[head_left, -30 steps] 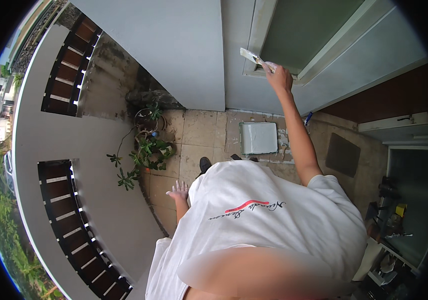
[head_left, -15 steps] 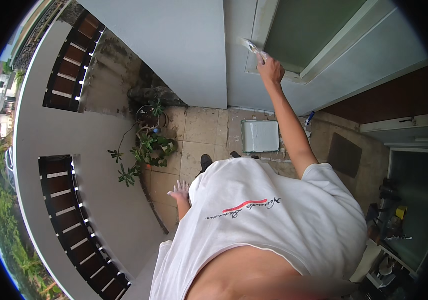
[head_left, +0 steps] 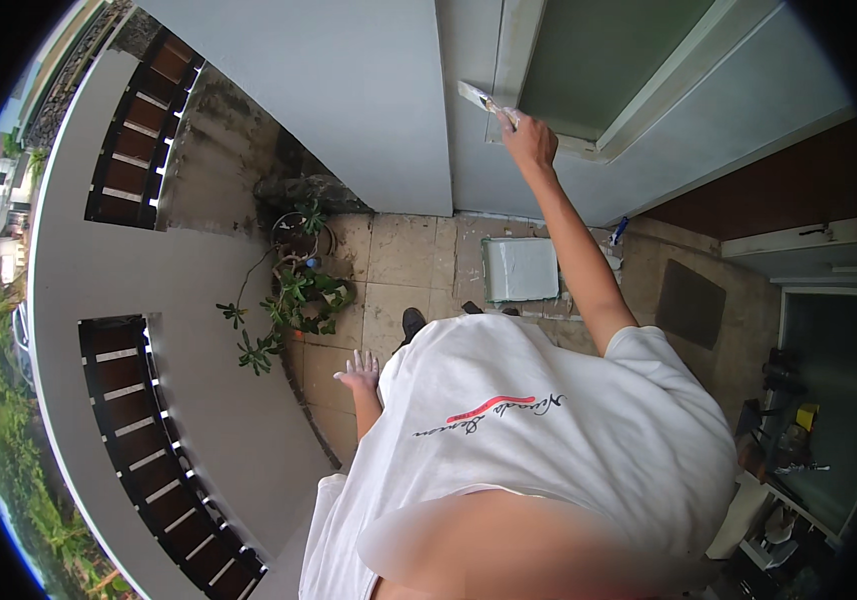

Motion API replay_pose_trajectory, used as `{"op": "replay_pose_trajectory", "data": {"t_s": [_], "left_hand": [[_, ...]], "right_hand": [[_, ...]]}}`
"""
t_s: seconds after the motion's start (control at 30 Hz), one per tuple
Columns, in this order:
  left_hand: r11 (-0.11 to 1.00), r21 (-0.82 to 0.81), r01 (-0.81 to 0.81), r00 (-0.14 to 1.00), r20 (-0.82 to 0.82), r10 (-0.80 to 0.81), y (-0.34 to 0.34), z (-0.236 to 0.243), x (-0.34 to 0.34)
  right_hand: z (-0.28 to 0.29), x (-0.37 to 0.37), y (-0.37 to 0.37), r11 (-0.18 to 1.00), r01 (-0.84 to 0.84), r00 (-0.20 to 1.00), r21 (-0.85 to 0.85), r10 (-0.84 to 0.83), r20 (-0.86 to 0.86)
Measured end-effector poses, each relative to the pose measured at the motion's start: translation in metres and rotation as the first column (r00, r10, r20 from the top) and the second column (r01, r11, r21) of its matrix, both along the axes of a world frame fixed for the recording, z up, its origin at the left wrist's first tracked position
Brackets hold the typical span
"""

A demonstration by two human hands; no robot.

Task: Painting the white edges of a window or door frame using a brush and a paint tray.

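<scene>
My right hand [head_left: 532,143] is closed round the handle of a paintbrush [head_left: 477,98] with white paint on its bristles. The arm reaches up and forward, and the brush is at the pale wall [head_left: 469,150] just left of the window frame [head_left: 517,55]. Whether the bristles touch the wall I cannot tell. My left hand [head_left: 358,374] hangs low at my side, fingers spread and smeared with white, holding nothing. On the floor below the wall lies a paint tray [head_left: 522,269] coated in white.
A potted plant [head_left: 299,290] stands left of my feet. Beyond it runs a white balustrade [head_left: 189,300] with dark slats. A blue-handled tool [head_left: 619,231] lies right of the tray, near a dark mat [head_left: 692,303]. Several items crowd a rack [head_left: 789,440] at far right.
My right hand and the brush have shifted slightly left and down along the wall, and the brush now lies more level. My left hand stays low with its fingers spread.
</scene>
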State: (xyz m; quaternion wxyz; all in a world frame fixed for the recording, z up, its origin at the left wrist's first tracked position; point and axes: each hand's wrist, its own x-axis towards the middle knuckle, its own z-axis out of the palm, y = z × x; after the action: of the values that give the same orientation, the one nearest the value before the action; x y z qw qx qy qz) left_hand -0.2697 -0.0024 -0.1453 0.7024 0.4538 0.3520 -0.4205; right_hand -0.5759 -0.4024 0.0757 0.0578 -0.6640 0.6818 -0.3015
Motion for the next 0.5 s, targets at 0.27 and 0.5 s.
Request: {"op": "replay_pose_trajectory", "data": {"t_s": [0.27,0.5], "left_hand": [[0.997,-0.006,-0.081,0.997,-0.004,0.081,0.014,-0.001,-0.003],[0.993,0.022,-0.112,0.994,-0.005,0.112,0.041,-0.008,-0.002]], "right_hand": [[-0.019,0.019,-0.021,0.998,0.050,0.998,0.044,-0.049,-0.039],[-0.021,-0.008,-0.005,0.992,0.129,0.988,-0.005,-0.129,-0.080]]}}
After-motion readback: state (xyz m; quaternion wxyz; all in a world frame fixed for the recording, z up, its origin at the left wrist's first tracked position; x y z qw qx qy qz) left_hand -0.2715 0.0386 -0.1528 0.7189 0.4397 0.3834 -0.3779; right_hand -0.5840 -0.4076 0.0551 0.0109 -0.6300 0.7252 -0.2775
